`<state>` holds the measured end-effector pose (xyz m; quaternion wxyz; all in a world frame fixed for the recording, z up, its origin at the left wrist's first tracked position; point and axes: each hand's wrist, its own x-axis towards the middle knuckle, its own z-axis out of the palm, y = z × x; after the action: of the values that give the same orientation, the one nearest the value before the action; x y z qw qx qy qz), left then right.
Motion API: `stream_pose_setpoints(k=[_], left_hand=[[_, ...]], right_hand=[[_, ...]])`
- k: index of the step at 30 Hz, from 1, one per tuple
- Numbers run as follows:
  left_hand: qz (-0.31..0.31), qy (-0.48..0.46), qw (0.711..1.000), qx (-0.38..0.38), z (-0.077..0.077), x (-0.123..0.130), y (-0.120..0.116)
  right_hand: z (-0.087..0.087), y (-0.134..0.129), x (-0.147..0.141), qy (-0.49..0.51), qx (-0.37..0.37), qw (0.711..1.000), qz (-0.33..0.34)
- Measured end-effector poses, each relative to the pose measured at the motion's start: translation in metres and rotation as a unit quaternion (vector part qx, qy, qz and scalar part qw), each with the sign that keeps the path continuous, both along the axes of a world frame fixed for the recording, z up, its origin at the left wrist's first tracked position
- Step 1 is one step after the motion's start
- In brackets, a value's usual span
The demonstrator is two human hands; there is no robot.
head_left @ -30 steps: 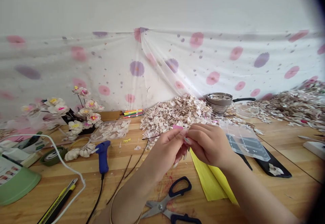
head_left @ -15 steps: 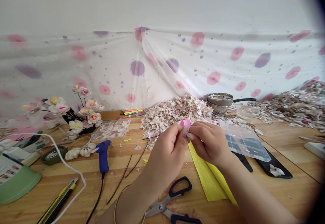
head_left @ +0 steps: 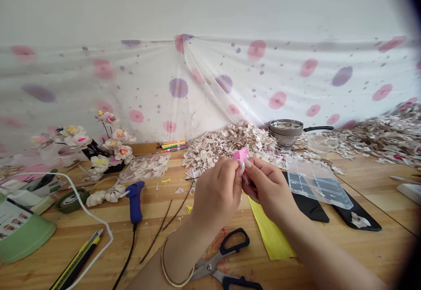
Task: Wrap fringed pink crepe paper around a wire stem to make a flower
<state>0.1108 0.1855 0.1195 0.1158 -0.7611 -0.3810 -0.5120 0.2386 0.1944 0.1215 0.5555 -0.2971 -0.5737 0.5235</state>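
Observation:
A small piece of pink paper (head_left: 240, 154) stands up between the fingertips of both hands, above the middle of the table. My left hand (head_left: 219, 189) is closed around its lower left side, a bangle on the wrist. Thumb and fingers of my right hand (head_left: 266, 187) pinch it from the right, touching the left fingertips. Beneath my right hand lies a sheet of yellow paper (head_left: 271, 235), partly hidden by the forearm. Scissors (head_left: 212, 266) with dark handles lie open near my left wrist.
A blue glue gun (head_left: 134, 202), brown stems (head_left: 156, 233) and a utility knife (head_left: 77, 259) lie left. Made flowers (head_left: 112, 145) stand behind. Petal heaps (head_left: 226, 143), metal bowls (head_left: 285, 128), a clear divided box (head_left: 319, 185) and a black phone-like slab (head_left: 368, 222) are at back and right.
Both hands have turned slightly around the pink piece, which now sits a little higher and shows more of itself. The fingers have shifted their pinch.

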Motion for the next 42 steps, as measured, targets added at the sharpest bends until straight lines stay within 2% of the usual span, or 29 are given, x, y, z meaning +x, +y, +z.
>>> stream_pose_setpoints(k=[3,6,8,11,14,19,27,31,37,42], left_hand=[[-0.059,-0.097,0.989,-0.097,0.002,0.002,-0.006],[-0.136,-0.223,0.941,-0.215,0.005,0.003,-0.015],[-0.179,-0.284,0.903,-0.267,0.009,0.004,-0.020],[-0.219,-0.337,0.863,-0.305,0.014,0.006,-0.024],[-0.240,-0.351,0.848,-0.317,0.014,0.008,-0.025],[-0.242,-0.337,0.851,-0.321,0.009,0.012,-0.026],[-0.205,-0.316,0.870,-0.319,0.004,0.013,-0.024],[-0.213,-0.315,0.870,-0.314,0.004,0.015,-0.024],[-0.205,-0.305,0.885,-0.285,0.004,0.017,-0.025],[-0.186,-0.294,0.897,-0.273,0.002,0.017,-0.024]], right_hand=[[0.003,-0.001,0.000,0.053,0.020,0.998,-0.012],[0.000,0.001,0.001,0.106,0.085,0.990,-0.046],[-0.003,0.002,0.002,0.122,0.148,0.980,-0.053],[-0.008,0.004,0.003,0.108,0.220,0.968,-0.044],[-0.010,0.005,0.004,0.083,0.230,0.969,-0.034],[-0.009,0.007,0.006,0.046,0.228,0.973,-0.014],[-0.010,0.008,0.005,0.067,0.216,0.974,-0.016],[-0.009,0.005,0.002,0.086,0.164,0.983,0.004],[-0.001,-0.004,-0.003,0.156,0.033,0.982,0.102],[-0.001,-0.007,-0.003,0.170,0.008,0.977,0.128]])
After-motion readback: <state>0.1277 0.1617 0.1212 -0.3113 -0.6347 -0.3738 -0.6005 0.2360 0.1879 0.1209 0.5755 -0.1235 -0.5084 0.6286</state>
